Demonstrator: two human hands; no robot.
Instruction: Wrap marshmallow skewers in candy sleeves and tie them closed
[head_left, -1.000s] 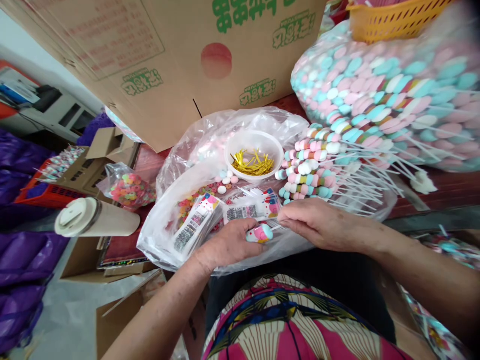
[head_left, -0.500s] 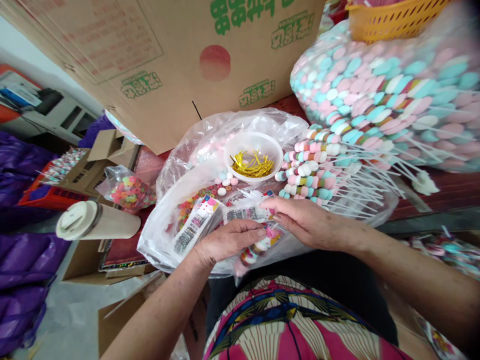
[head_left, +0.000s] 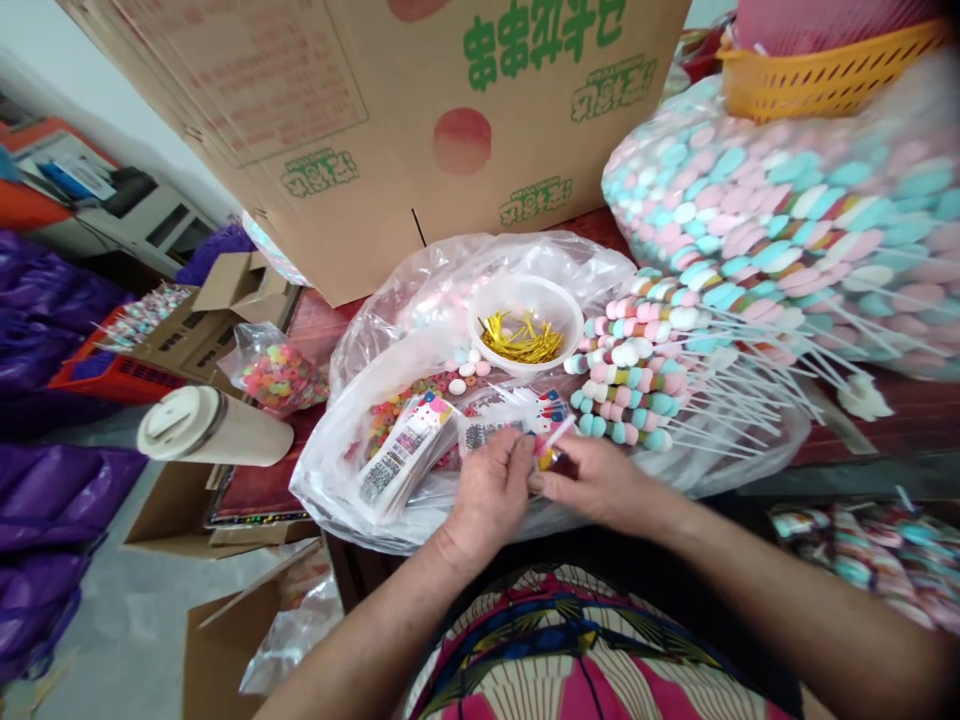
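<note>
My left hand (head_left: 491,490) and my right hand (head_left: 589,480) meet just below a stack of small printed plastic bags (head_left: 409,450). Both pinch the top of a small bagged candy skewer (head_left: 550,445) whose white stick pokes up between the fingers. The candy itself is mostly hidden under my hands. Pastel marshmallow skewers (head_left: 634,375) lie loose just right of my hands on a clear plastic sheet (head_left: 360,420). A white bowl (head_left: 525,305) of gold twist ties (head_left: 521,340) stands behind my hands.
A big cardboard box (head_left: 390,120) stands at the back. A large clear bag of skewers (head_left: 780,200) fills the right, under a yellow basket (head_left: 825,75). A beige flask (head_left: 214,430) lies at left beside a small candy bag (head_left: 277,375). Wrapped skewers (head_left: 862,555) pile at lower right.
The candy skewer that lay across my left hand has gone into a small bag. Both hands have drawn together and now pinch its top. The view has shifted slightly.
</note>
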